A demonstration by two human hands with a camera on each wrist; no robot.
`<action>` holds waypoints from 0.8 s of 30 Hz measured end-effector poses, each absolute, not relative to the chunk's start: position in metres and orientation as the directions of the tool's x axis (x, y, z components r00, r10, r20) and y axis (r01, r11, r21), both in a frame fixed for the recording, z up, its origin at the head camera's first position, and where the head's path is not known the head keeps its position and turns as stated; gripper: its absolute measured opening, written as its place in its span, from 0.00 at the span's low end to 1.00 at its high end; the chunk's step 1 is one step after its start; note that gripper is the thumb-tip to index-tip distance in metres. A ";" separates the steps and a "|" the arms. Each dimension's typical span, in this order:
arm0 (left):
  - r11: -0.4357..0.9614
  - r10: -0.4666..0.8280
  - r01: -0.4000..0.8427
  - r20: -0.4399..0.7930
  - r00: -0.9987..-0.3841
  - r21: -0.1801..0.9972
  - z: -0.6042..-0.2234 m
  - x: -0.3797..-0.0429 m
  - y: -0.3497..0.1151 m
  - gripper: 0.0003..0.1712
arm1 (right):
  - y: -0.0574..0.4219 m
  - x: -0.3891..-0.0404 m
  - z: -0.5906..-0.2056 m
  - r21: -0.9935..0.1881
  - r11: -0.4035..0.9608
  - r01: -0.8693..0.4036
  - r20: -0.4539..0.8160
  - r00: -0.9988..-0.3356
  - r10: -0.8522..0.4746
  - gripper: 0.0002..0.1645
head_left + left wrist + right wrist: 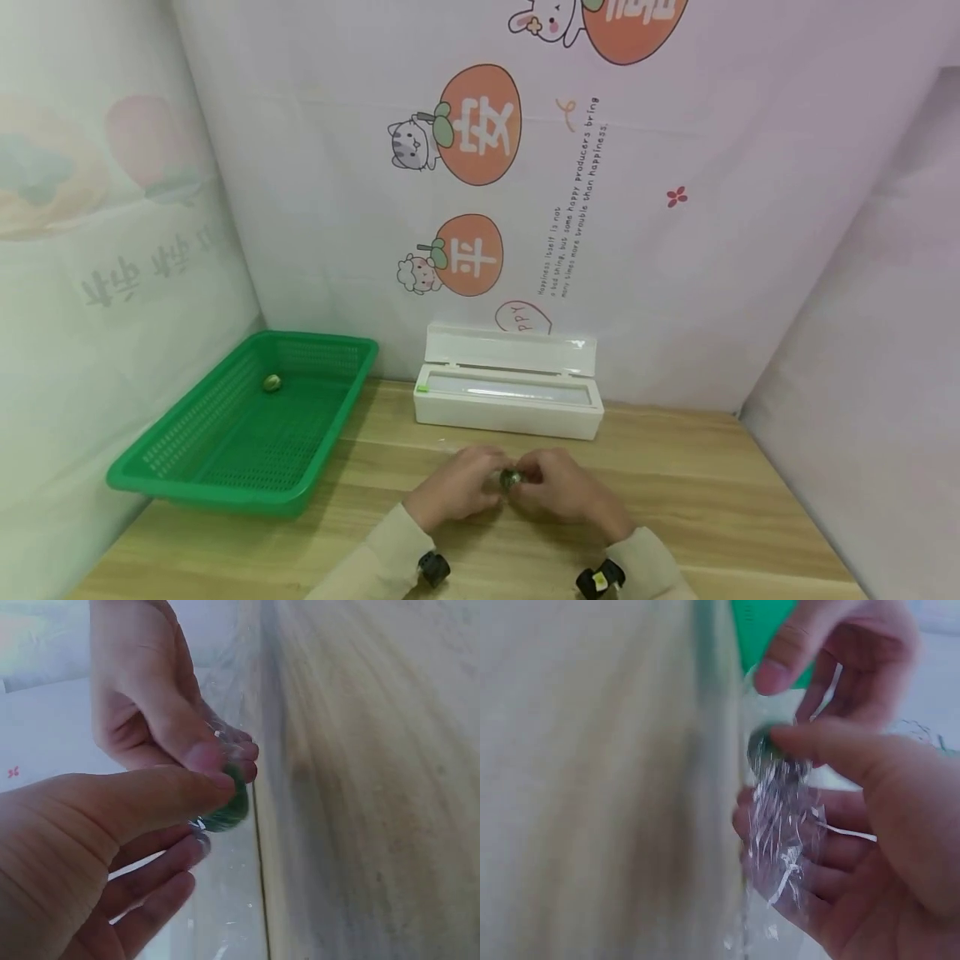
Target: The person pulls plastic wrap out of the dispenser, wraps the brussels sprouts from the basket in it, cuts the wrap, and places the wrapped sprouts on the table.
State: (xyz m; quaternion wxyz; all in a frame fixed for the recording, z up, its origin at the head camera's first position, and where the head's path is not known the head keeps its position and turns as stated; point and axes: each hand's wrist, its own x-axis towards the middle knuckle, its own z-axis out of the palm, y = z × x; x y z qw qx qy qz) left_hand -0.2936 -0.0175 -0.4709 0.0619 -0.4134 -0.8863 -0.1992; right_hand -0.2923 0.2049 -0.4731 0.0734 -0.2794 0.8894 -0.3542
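Between my two hands, over the table in front of the white box, is a small round green thing [511,478] in clear plastic film; its exact kind is not clear. My left hand [463,485] pinches it from the left, its thumb over the green surface in the left wrist view. My right hand [558,483] holds it from the other side, thumb pressed on the green thing [759,754]. Crinkled clear film [780,825] hangs from it across the right fingers. The fingers hide part of the thing in every view.
At the left stands a green plastic basket [318,467] with a small round greenish thing [272,382] inside. A long white box [506,421] with its lid [510,348] raised stands against the back wall. Wood-grain table [690,500] lies below, with cloth-covered walls on the sides.
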 end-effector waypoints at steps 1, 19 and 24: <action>0.584 0.707 0.758 0.277 -0.651 0.291 -0.470 -0.293 -0.017 0.28 | 0.207 -0.292 -0.470 -0.695 0.580 -0.424 0.045 -0.832 -0.553 0.08; 0.584 0.679 0.800 0.458 -0.574 0.137 -0.449 -0.297 -0.040 0.16 | 0.237 -0.297 -0.450 -0.713 0.599 -0.364 -0.005 -0.852 -0.523 0.23; 0.581 0.645 0.812 0.579 -0.499 0.052 -0.445 -0.306 -0.054 0.17 | 0.251 -0.302 -0.451 -0.772 0.557 -0.307 0.015 -0.885 -0.466 0.28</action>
